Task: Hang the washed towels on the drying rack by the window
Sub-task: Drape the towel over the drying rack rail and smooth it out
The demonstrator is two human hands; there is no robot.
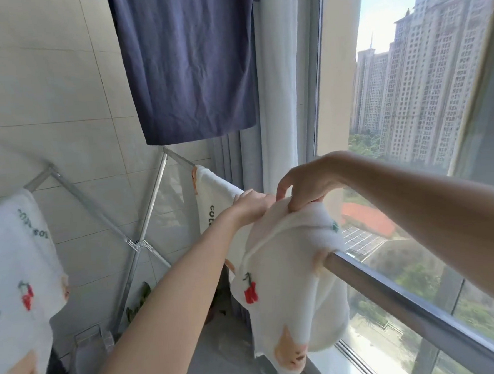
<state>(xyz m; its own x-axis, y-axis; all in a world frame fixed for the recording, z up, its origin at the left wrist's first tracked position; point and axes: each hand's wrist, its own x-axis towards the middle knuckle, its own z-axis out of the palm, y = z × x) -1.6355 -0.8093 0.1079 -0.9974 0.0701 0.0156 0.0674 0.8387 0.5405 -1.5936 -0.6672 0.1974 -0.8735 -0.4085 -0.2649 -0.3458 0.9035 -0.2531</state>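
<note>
Beneath both hands, the white terry towel printed with cherries hangs bunched over the silver metal rack rail — left hand and right hand pinch its top edge. Drawing them apart should smooth the folds.

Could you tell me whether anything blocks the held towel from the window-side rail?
Nothing visible does: the towel already drapes over the rail, left hand and right hand gripping its top. A second towel hangs farther along.
</note>
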